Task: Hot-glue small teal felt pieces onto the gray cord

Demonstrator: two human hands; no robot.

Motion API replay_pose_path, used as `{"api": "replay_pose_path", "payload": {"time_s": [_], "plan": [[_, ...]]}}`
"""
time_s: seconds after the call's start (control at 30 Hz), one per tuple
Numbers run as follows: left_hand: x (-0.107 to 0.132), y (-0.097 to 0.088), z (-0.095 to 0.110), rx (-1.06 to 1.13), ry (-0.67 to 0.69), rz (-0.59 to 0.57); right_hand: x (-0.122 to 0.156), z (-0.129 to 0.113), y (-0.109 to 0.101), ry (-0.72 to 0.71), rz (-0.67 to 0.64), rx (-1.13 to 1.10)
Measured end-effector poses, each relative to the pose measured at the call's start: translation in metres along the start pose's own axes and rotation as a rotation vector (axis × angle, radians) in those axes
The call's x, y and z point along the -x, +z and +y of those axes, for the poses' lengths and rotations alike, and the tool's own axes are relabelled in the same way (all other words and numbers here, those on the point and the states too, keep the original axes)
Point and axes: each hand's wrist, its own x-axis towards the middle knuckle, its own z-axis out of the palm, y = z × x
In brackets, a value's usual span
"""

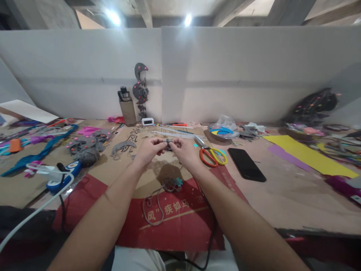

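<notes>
My left hand (154, 148) and my right hand (180, 147) meet over the middle of the work surface. Both pinch a small bundle of dark grey yarn (169, 141) between thumb and fingertips; the fingers cover most of it. Below them, a loose coil of grey yarn (170, 185) with a turquoise bit (179, 182) lies on a red printed cardboard sheet (180, 222). A strand loops down over the lettering. To the right of my right hand rest scissors (210, 152) with one red and one yellow handle. A grey crescent piece (123, 148) lies left of my left hand.
A black phone (246, 164) and yellow paper (307, 154) lie to the right. Left are a blue-and-white device (64, 176) with a cable, and a grey yarn ball (88, 155). A bottle (127, 109), small white clock (147, 121) and hanging crescents (140, 88) stand by the wall panel.
</notes>
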Motion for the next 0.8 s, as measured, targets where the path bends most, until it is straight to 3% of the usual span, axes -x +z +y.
{"api": "replay_pose_path", "payload": {"time_s": [0.3, 0.4, 0.67, 0.8], "plan": [[-0.002, -0.002, -0.004, -0.144, 0.068, 0.047, 0.003, -0.005, 0.000, -0.062, -0.034, 0.084], [-0.007, -0.010, -0.008, -0.168, 0.135, 0.161, 0.006, -0.008, 0.002, -0.090, -0.030, 0.086], [-0.024, -0.038, -0.014, -0.190, 0.266, 0.506, 0.025, -0.018, 0.015, -0.224, -0.211, 0.066], [-0.030, -0.054, -0.013, -0.063, 0.295, 0.637, 0.031, -0.030, 0.012, -0.157, -0.304, -0.096]]}}
